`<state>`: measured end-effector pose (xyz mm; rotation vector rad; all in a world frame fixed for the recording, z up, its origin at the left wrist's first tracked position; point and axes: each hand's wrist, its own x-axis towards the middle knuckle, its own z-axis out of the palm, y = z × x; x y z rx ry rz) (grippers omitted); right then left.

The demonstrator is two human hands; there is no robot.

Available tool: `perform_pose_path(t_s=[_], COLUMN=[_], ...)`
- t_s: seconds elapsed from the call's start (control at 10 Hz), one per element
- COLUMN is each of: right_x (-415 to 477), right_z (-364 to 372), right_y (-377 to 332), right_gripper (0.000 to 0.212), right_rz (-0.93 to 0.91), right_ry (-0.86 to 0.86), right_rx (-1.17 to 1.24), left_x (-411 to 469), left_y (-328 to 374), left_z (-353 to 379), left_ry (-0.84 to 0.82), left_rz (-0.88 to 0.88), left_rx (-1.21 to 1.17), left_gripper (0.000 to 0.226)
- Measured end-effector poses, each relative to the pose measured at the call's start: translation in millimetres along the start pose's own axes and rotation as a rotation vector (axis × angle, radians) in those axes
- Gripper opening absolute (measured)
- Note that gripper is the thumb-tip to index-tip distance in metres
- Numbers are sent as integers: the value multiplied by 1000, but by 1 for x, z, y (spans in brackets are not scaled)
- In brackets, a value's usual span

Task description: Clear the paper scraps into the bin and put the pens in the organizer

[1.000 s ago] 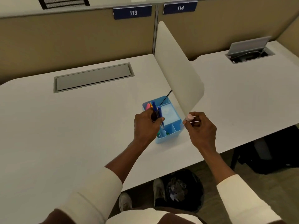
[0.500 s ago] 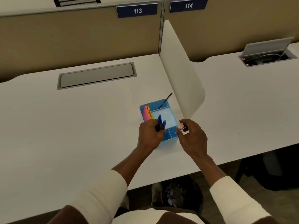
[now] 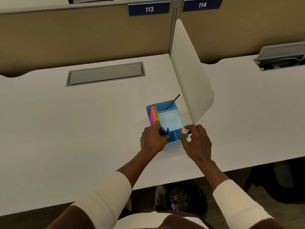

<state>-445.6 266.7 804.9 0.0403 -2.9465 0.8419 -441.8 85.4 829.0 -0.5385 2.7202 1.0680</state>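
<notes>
Upright, blue pens (image 3: 165, 131) stand in the blue organizer (image 3: 171, 119).

Two hands work at the desk's front edge: the left hand (image 3: 152, 139) and the right hand (image 3: 197, 142). One blue organizer (image 3: 170, 119) sits there. I count two blue pens (image 3: 165, 131), one thin black stick (image 3: 173, 101), and one small pinkish capped item (image 3: 184, 131). One black bin (image 3: 186, 198) stands below. Two number plates hang behind: 113 (image 3: 149, 9) and 114 (image 3: 202, 4).
</notes>
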Motion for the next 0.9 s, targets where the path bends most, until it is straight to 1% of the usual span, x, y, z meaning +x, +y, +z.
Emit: perform_pose_path(t_s=[0.1,0.2,0.3,0.5,0.8,0.9], right_x=[0,0,1,1,1,1], right_z=[1,2,4,7,7,6], right_y=[1,2,2,1,2,4], right_gripper=[42,42,40,40,34,32], right_rz=[7,-10,-28,-47,-59,-64], right_ry=[-9,-8,-4,-18,-17,-6], right_rx=[-3,-26,-44,-40,1,17], left_x=[0,0,1,3,2,2], left_y=[-1,2,4,3,-2,-3], left_z=[2,4,4,4,0,-2], left_ry=[-13,-2,13,36,48,52], left_rz=[-21,-29,-32,-39,-43,-51], left_rx=[-3,27,60,81,64,40], left_gripper=[23,31,33,26,32,27])
